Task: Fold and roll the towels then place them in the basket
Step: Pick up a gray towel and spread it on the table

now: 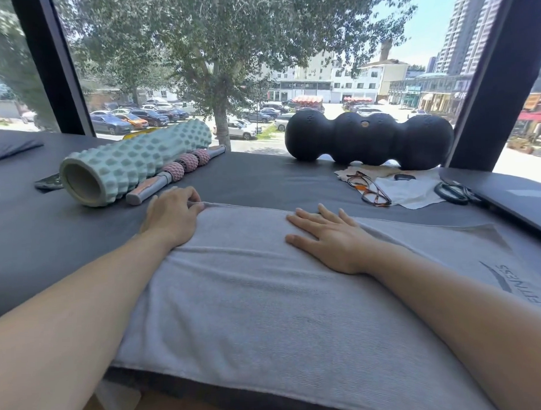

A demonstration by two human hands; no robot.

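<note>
A grey towel (242, 298) lies spread flat on a dark padded table (49, 237), with a "FITNESS" logo near its right end. My left hand (171, 216) rests on the towel's far left corner, fingers curled over the corner's edge. My right hand (328, 236) lies flat and open on the towel's far side, palm down, fingers spread. No basket is in view.
A mint foam roller (129, 162) and a pink massage stick (176, 174) lie at the far left, a phone (47, 182) beside them. A black peanut roller (368, 138) sits by the window. Glasses (368, 189), a white cloth (406, 191), scissors (452, 192) and a laptop (508, 196) lie at the right.
</note>
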